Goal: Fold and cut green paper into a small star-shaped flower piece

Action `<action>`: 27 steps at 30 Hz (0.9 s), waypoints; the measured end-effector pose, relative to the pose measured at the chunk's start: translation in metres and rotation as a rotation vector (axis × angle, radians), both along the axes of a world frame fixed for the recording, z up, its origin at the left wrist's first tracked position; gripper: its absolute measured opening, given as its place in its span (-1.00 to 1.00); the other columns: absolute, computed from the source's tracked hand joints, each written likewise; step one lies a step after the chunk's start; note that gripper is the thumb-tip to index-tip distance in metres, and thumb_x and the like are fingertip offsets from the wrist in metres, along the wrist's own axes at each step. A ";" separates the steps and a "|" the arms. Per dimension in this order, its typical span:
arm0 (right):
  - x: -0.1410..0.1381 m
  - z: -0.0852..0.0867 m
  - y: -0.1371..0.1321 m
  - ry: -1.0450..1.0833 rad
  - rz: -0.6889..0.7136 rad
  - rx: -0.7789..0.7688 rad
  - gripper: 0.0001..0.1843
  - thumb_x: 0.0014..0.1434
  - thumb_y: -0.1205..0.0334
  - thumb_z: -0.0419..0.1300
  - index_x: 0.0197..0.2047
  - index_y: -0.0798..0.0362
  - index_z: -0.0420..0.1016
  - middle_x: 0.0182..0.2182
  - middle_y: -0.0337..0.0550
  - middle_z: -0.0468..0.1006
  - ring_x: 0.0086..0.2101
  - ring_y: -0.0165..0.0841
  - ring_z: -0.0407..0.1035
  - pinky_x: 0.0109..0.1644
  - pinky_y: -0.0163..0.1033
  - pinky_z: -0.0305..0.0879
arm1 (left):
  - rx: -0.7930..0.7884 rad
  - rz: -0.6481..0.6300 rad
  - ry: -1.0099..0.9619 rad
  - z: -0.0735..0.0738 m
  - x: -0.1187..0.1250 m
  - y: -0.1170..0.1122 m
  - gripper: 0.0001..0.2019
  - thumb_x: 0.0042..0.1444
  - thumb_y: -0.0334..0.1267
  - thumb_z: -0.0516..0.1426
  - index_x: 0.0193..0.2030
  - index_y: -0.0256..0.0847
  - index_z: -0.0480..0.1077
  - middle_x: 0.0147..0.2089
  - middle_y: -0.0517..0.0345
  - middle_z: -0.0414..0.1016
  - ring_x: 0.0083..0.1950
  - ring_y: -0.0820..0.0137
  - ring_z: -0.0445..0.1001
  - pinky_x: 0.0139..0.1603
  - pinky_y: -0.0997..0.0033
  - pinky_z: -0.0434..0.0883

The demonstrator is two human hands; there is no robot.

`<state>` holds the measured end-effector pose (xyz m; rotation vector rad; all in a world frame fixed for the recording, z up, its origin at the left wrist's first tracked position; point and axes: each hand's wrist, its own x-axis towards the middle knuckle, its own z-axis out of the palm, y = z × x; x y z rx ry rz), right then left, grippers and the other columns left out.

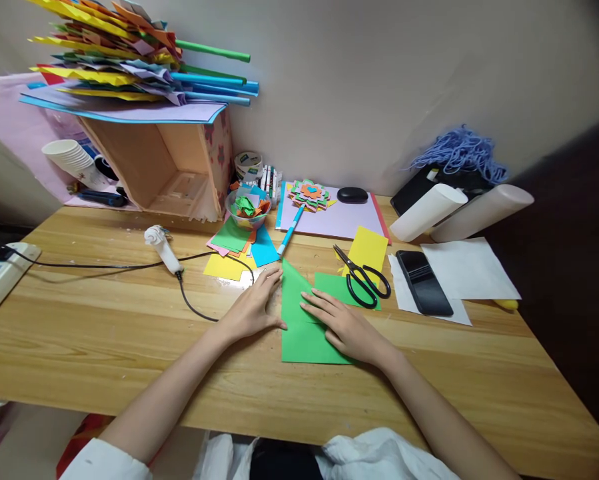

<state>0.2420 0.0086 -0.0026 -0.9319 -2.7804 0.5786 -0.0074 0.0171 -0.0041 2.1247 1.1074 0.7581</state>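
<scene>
A green sheet of paper lies on the table before me, its upper right corner folded over into a slanted edge. My left hand rests along its left edge, fingers stretched toward the top corner and thumb apart at the side. Flat on the folded part lies my right hand, fingers spread. Just beyond my right hand, black-handled scissors lie over a smaller green piece and a yellow sheet.
A glue gun with its cord is at left. Behind are coloured paper squares, a bowl of scraps, a blue marker and a layered paper flower. A phone and white paper rolls are right; a wooden box stands back left.
</scene>
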 end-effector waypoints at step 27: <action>0.001 -0.005 0.001 0.055 0.019 -0.005 -0.34 0.04 0.50 -0.06 0.24 0.05 0.07 0.21 -0.09 0.13 0.23 -0.26 -0.12 0.22 0.04 0.04 | 0.067 -0.134 0.340 -0.001 0.009 -0.010 -0.30 0.11 0.04 0.01 0.31 -0.13 -0.16 0.36 -0.01 -0.14 0.35 0.29 -0.12 0.30 0.14 -0.07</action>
